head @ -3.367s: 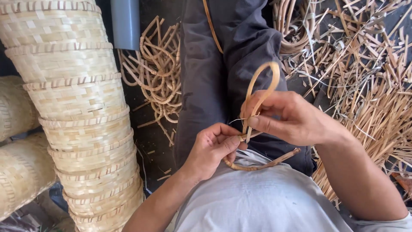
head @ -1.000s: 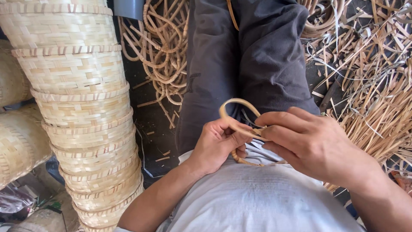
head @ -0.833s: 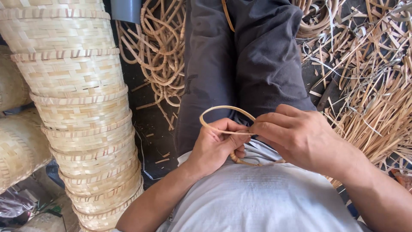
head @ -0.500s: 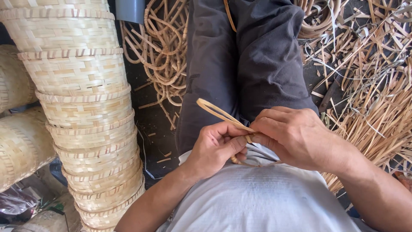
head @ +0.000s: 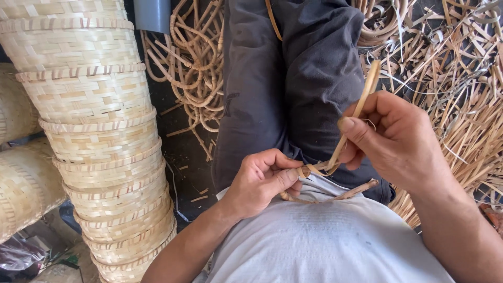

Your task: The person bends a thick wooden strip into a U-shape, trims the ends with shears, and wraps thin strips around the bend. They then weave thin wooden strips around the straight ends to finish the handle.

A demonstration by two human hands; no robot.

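My left hand (head: pixel 262 181) pinches the joined end of a thin bamboo strip ring (head: pixel 335 196) that lies against my white shirt. My right hand (head: pixel 398 139) grips a flat bamboo strip (head: pixel 361 102) between thumb and fingers and holds it up at a slant, its lower end running down to the pinch point at my left fingertips. Both hands work just above my lap, over dark grey trousers (head: pixel 288 89). The ring's far part is hidden behind my hands.
A tall stack of woven bamboo baskets (head: pixel 91 126) lies on the left, with more baskets (head: pixel 21 183) beside it. Curled cane loops (head: pixel 196 68) lie beyond my left knee. Loose bamboo strips and shavings (head: pixel 461 78) cover the ground on the right.
The bamboo loop has been pulled out. My right hand has lifted up and to the right, drawing the strip straight and steep, while my left hand keeps its pinch low over my lap.
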